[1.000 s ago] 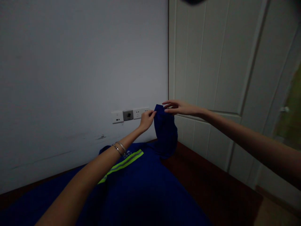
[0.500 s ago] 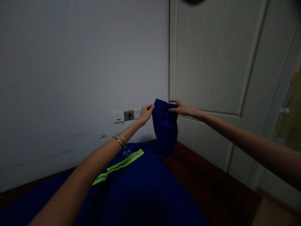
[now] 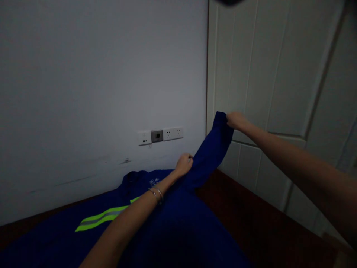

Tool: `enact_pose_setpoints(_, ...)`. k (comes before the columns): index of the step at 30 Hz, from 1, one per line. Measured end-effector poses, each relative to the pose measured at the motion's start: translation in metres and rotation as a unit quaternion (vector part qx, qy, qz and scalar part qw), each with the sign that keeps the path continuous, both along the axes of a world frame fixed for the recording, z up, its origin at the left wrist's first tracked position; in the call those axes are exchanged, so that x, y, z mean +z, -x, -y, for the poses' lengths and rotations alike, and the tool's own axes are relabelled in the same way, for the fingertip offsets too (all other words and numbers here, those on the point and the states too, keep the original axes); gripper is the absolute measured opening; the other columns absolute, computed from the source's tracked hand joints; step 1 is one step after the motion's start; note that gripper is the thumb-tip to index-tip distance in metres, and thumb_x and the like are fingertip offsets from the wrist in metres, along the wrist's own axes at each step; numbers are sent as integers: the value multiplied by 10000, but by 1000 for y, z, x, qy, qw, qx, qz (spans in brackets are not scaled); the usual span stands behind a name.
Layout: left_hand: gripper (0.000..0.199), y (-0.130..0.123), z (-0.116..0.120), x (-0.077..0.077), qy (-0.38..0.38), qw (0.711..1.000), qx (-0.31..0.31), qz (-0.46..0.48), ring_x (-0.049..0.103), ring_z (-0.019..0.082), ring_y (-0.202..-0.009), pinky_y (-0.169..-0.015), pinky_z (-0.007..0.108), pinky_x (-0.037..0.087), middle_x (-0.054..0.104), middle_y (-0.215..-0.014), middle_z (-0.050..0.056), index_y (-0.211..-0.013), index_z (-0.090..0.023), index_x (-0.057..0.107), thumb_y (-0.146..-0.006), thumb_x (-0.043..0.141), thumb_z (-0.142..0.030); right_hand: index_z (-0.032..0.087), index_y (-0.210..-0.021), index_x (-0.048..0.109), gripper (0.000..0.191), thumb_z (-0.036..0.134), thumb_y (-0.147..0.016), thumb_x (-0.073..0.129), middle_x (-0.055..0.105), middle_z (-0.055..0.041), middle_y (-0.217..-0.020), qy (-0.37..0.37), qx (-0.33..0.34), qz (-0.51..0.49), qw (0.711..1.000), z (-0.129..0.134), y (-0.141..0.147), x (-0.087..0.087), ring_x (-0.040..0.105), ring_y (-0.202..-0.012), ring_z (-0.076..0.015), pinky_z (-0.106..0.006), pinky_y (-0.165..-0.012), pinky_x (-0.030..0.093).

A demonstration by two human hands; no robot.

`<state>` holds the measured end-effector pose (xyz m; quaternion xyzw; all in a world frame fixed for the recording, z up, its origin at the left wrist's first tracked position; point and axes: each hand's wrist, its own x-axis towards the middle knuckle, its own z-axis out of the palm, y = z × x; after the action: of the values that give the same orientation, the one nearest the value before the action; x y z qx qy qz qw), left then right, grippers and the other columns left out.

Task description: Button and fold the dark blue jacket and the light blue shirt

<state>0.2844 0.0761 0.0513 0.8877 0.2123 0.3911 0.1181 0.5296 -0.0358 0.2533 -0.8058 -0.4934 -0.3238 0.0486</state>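
A dark blue work jacket with yellow-green and grey reflective strips lies spread over a dark red surface. Its sleeve is lifted and stretched up to the right. My right hand is closed on the cuff end of that sleeve. Lower down, near the upper part of the sleeve, my left hand grips the cloth along its left edge. Small white print shows on the chest, partly behind my left wrist, which wears thin bracelets. The collar lies close to the wall.
Behind the jacket rises a white wall with a row of sockets and some dark scuffs. A pale panelled door stands at the right. Dark red surface shows between jacket and door.
My right hand has moved right, pulling the cuff out and straightening the sleeve. My left hand has left the cuff and moved down to the sleeve's upper part. The view has shifted slightly.
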Motion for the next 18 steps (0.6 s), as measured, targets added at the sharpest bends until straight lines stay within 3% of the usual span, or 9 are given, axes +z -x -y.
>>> enact_pose_setpoints(3, 414, 9, -11, -61, -18, 980, -11, -200, 426, 244, -1160, -991, 392, 305, 492, -1237, 147, -1193, -122, 494, -854, 371, -324, 27, -996, 594, 283, 33, -760, 437, 621, -241, -942, 19, -44, 39, 998, -3, -19, -24, 609, -889, -304, -357, -690, 466)
enact_pose_setpoints(6, 692, 16, -19, -94, 6, 939, -27, -342, 171, 379, -1298, -1004, 574, 168, 223, -1434, 148, -1370, -201, 282, -798, 369, -582, 37, -1033, 551, 288, 44, -819, 358, 615, -229, -947, 36, -27, 60, 997, -5, -30, -46, 614, -880, -296, -357, -680, 464)
enact_pose_setpoints(9, 854, 17, -23, -107, 50, 909, -43, -411, 48, 436, -1300, -950, 674, 84, 92, -1475, 99, -1392, -329, 171, -676, 353, -758, 59, -1053, 529, 294, 65, -841, 326, 604, -222, -979, 55, -10, 75, 996, -10, -34, -67, 612, -885, -305, -378, -671, 464)
enact_pose_setpoints(12, 917, 11, -24, -109, 76, 896, -61, -433, 13, 455, -1294, -927, 699, 45, 47, -1483, 71, -1374, -391, 180, -587, 364, -824, 65, -1065, 515, 291, 75, -823, 354, 603, -225, -986, 82, -8, 78, 994, -21, -35, -86, 604, -906, -304, -390, -680, 461)
enact_pose_setpoints(18, 718, -10, -26, -113, 59, 920, -27, -387, 79, 391, -1314, -965, 659, 62, 103, -1477, 64, -1346, -356, 296, -764, 84, -718, 75, -1126, 509, 364, 112, -775, 421, 595, -219, -1057, 88, -34, -49, 994, -48, -43, -112, 587, -950, -287, -367, -737, 448)
